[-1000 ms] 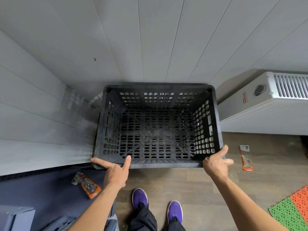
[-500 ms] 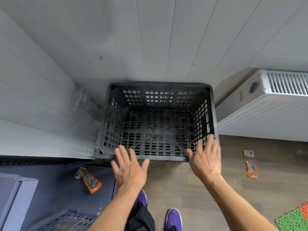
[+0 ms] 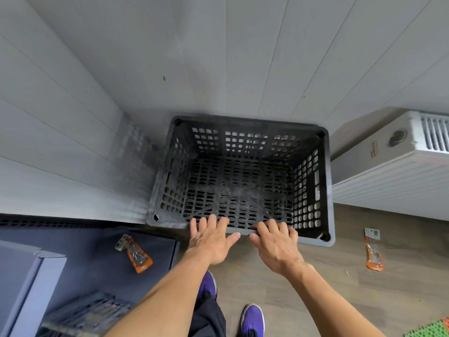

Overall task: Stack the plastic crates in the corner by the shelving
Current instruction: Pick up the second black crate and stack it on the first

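against the meeting of two white panelled walls [image 3: 97, 117]: one black crate [image 3: 305, 188], open side up, its far and left sides close to the panelling, which reads as its stacking spot. your left hand [image 3: 211, 242] lies across the near rim with fingers fairly straight. your right hand [image 3: 277, 249] curls its fingers over the same rim just beside it, likely to square the crate into the corner. right of the crate: white radiator [image 3: 388, 178], near but apart. lower down: orange packet [image 3: 137, 254] on the dark mat [image 3: 85, 259] at left; second orange packet [image 3: 374, 251] on the wood floor [image 3: 340, 288] at right. hidden: whatever sits under the crate. cut off and blurred at lower left: pale grey slatted item [image 3: 85, 317], possibly another crate; you cannot tell.
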### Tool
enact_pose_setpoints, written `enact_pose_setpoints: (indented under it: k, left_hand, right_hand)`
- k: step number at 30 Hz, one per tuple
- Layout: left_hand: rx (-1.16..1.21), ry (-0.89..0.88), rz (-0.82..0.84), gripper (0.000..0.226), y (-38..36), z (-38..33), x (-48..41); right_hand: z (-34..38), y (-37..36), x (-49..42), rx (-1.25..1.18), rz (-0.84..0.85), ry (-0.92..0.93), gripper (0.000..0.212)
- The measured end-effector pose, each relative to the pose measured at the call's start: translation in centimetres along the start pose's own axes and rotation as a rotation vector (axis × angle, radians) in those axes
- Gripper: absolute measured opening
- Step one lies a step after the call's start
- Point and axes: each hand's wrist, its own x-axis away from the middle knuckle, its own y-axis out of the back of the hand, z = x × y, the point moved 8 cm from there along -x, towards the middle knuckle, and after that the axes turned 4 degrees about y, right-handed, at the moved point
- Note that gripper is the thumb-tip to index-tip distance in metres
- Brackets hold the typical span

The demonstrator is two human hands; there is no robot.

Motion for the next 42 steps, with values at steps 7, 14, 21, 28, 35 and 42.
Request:
enact_pose_setpoints:
  k: [7,14,21,28,35,42]
  left_hand:
    - [0.016,-0.045,-0.191,0.071,-0.4,0.3,1.6]
    - [0.220,-0.069,-0.416,0.068,-2.1,3.0,5.5]
    - [0.305,0.000,-0.430,0.070,-2.1,3.1,7.1]
    - [0.576,0.236,-0.255,0.061,-9.3,2.7,13.0]
    - [0.681,0.335,-0.348,0.058,-10.7,2.6,16.7]
    - [0.713,0.464,-0.420,0.053,-13.9,7.6,22.2]
  right_hand:
    - [-0.3,0.1,0.2,-0.030,0.050,-0.019,0.044]
    - [-0.3,0.4,-0.2,-0.137,0.091,-0.086,0.043]
    - [-0.4,1.1,-0.3,-0.153,0.067,-0.079,0.039]
    - [0.6,1.6,0.7,-0.148,-0.030,0.029,0.042]
    - [8.6,0.8,5.6,-0.108,-0.268,0.355,0.043]
    - [13.9,-7.1,10.7,-0.093,0.098,0.445,0.040]
